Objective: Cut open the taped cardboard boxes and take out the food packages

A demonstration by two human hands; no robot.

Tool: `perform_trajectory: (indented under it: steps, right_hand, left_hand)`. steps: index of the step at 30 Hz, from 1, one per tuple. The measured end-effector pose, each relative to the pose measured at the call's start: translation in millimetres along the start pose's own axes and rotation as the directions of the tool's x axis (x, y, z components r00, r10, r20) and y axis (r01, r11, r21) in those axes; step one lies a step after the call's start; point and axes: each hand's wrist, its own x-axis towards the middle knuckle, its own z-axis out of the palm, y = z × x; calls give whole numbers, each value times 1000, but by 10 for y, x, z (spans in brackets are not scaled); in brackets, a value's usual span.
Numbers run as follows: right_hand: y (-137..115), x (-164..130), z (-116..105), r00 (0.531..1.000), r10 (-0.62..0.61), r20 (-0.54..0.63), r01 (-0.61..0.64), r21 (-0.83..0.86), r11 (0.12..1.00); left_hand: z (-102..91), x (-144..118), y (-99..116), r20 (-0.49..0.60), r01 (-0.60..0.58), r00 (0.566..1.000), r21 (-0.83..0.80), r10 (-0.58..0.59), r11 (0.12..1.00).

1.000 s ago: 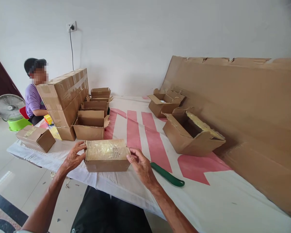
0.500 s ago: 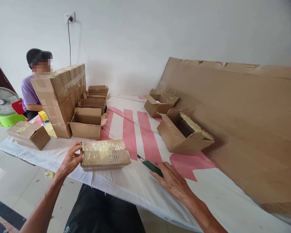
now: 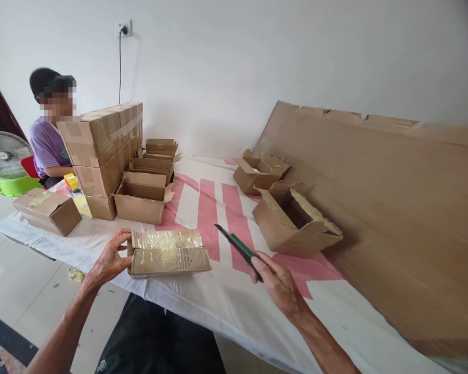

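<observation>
A small cardboard box (image 3: 167, 254) with clear tape over its top lies on the white cloth near the front edge. My left hand (image 3: 115, 255) grips its left end, thumb and fingers curled at the edge flaps. In my right hand (image 3: 275, 280) is a utility knife (image 3: 239, 249) with a green handle, closed in the fingers. Its blade points up and left, above the cloth and apart from the box, to the right of it.
Open cardboard boxes stand behind at the left (image 3: 138, 208) and right (image 3: 296, 223). Stacked taped boxes (image 3: 97, 166) rise at the left, beside a closed box (image 3: 47, 212) and a yellow tape roll (image 3: 70, 182). A large cardboard sheet (image 3: 374, 208) leans at right. A person (image 3: 49, 145) sits at far left.
My right hand has lifted the utility knife off the cloth and turned it, its tip now higher. My left hand stays on the box. The view has shifted slightly.
</observation>
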Motion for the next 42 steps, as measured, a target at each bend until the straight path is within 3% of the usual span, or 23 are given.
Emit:
perform_trajectory:
  steps: [3,5,10,14,23,31,42]
  right_hand:
    - [-599,56,82,980,-111,165,96,100,990]
    - [-931,96,186,940,-207,271,185,106,977]
    - [-1396,238,474,809,-400,431,391,113,913]
    - [-1548,342,592,742,-432,512,438,117,891]
    - [-1729,432,664,660,-429,617,535,15,845]
    - [-1917,436,675,625,-391,676,616,-120,779]
    - [-2252,453,790,652,-198,732,648,-402,647]
  left_hand:
    - [3,-41,1,12,3,1000,6,-3,1000]
    - [8,-59,-8,18,12,1000,4,-12,1000]
    - [19,-73,-48,53,30,998,-22,-28,999]
    - [14,-72,-41,88,34,996,-18,-32,999]
    - [9,-64,-32,127,27,991,33,-31,999]
    - [15,-68,-38,125,30,992,39,-35,999]
    - [38,-100,-96,94,41,995,17,-43,999]
